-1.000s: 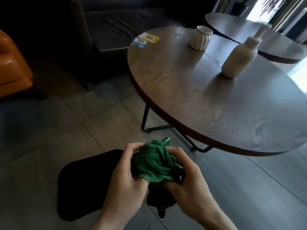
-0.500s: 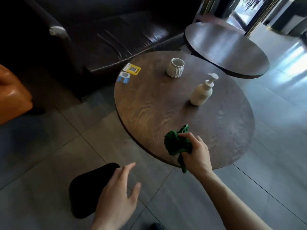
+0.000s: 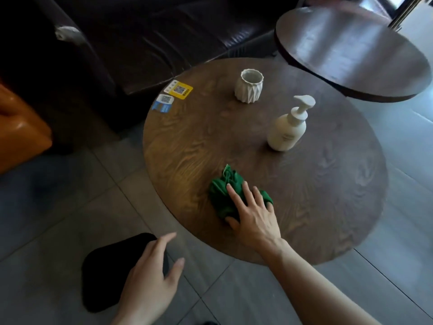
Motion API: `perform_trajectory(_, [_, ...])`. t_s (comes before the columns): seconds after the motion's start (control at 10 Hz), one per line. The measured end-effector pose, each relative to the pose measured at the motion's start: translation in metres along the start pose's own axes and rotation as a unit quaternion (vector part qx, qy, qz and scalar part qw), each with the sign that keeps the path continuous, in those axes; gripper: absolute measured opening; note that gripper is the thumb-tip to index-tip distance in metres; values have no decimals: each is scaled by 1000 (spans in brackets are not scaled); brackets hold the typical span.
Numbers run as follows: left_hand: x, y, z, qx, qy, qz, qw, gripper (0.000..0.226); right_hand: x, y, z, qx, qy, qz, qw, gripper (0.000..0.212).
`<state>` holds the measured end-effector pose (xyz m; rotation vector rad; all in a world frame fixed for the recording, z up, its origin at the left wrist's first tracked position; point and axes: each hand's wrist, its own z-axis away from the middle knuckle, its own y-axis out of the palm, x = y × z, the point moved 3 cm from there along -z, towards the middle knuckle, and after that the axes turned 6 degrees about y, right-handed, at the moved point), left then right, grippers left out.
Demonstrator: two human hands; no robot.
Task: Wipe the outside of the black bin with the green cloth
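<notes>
I see the green cloth (image 3: 228, 195) lying bunched on the round wooden table (image 3: 316, 195), near its front edge. My right hand (image 3: 254, 216) lies flat on top of it, fingers straight and spread, thumb at the cloth's near side; it presses rather than grips. My left hand (image 3: 150, 282) is released, fingers relaxed and slightly spread, holding nothing. It hangs over the right part of the black bin (image 3: 105, 273), and I cannot tell whether the fingertips touch it.

The bin stands on the grey tiled floor (image 3: 58, 219), left of and below the table's front edge, well apart from the cloth. The table rim runs between the two.

Farther back on the table I make out a white pump bottle (image 3: 287, 130) standing upright, and behind it a white faceted cup (image 3: 249, 89), also upright. Near the table's far-left edge lie two flat stickers with codes, one yellow (image 3: 179, 90) and one blue-and-white (image 3: 164, 103), just beside each other. A second round table (image 3: 351, 50) stands higher, overlapping the first at the upper right. A dark leather sofa (image 3: 164, 43) fills the top, and an orange seat (image 3: 21, 127) sits at the left edge.
</notes>
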<state>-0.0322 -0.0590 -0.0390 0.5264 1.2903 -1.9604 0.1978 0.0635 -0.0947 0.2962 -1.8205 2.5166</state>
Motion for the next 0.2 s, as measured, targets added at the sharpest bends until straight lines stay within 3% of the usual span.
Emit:
perform_trajectory(0.1, [-8, 3, -3, -6, -3, -6, 1000, 51, -2, 0, 5, 25, -3, 8, 1000, 98])
perform_trajectory(0.2, [-15, -4, 0, -25, 7, -20, 999, 55, -2, -24, 15, -23, 17, 27, 999, 86])
